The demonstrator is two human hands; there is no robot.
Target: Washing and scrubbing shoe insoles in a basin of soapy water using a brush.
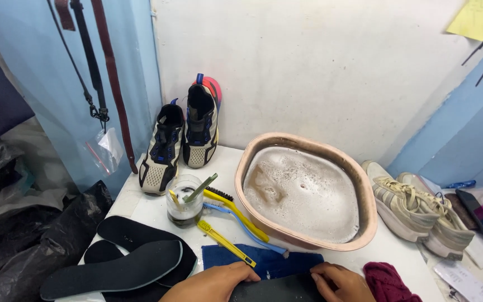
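Press the dark insole (pixel 278 289) flat on the blue cloth (pixel 264 260), left hand (pixel 213 284) and right hand (pixel 339 282) gripping its edges, brushes (pixel 233 215) just ahead.

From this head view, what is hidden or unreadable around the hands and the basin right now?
- Dark flat item under both hands: cut off by the bottom edge; its kind is unclear.
- Left hand and right hand: wrists and part of the fingers out of frame.
- Basin: foam hides the water; only a brownish shape shows through.
- Glass jar: cloudy, so the lower ends of the brushes in it are unclear.
- Dark red cloth: cropped at the bottom.
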